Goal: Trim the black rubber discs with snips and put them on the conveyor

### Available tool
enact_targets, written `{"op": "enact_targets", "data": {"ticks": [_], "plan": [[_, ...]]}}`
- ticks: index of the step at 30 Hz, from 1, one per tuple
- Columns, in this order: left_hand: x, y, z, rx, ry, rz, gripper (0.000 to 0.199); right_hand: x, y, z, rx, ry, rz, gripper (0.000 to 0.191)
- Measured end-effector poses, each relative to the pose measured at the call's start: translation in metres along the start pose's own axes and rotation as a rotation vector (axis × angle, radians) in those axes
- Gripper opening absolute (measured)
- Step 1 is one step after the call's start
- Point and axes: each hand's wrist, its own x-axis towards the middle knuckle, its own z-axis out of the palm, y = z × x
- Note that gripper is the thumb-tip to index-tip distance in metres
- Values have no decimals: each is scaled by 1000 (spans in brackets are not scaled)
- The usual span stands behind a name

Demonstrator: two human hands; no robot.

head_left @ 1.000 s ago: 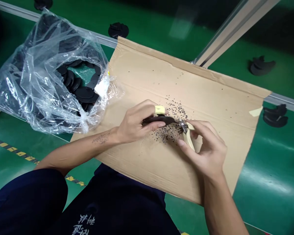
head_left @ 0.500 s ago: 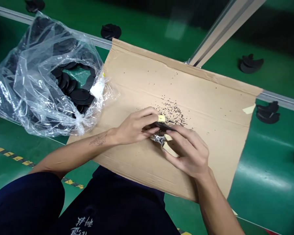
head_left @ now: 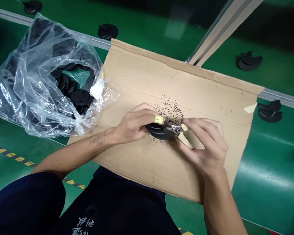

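Between the thumb and fingers of my left hand (head_left: 134,125) are several stacked black oval discs (head_left: 160,133), held tilted above the cardboard. A yellow cover sits on one fingertip of that hand. My right hand (head_left: 205,143) is wrapped round a pair of nippers (head_left: 185,138) with pale yellow handles. Their metal jaws point left and reach the right edge of the discs; whether they bite on anything is too small to tell. Small black clippings (head_left: 172,109) lie scattered on the cardboard sheet (head_left: 137,166) behind and below the discs.
On the left a clear plastic bag (head_left: 26,71) holds many black discs (head_left: 79,95). Beyond the cardboard rises a metal-edged post (head_left: 215,32). Further black pieces (head_left: 269,111) rest on the green table (head_left: 264,169) at the right, with others reflected behind.
My left hand has turned the black discs so their flat faces show. My right hand has moved right with the nippers, whose jaws have come up to the discs' right edge.
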Motion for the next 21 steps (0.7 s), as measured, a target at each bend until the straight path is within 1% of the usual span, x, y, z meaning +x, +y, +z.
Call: {"op": "enact_targets", "data": {"ticks": [3,8,13,21], "plan": [[1,2,0,-4,-1,18,14,2,-1,0,2,-38,-25,54],[1,3,-1,-4,-8,2,14,2,2,0,-84,-29,-51,52],[0,3,1,-2,-15,24,14,0,5,0,-141,-51,-59,50],[-2,1,2,-29,-15,32,14,-1,2,1,-96,-63,-30,53]]}}
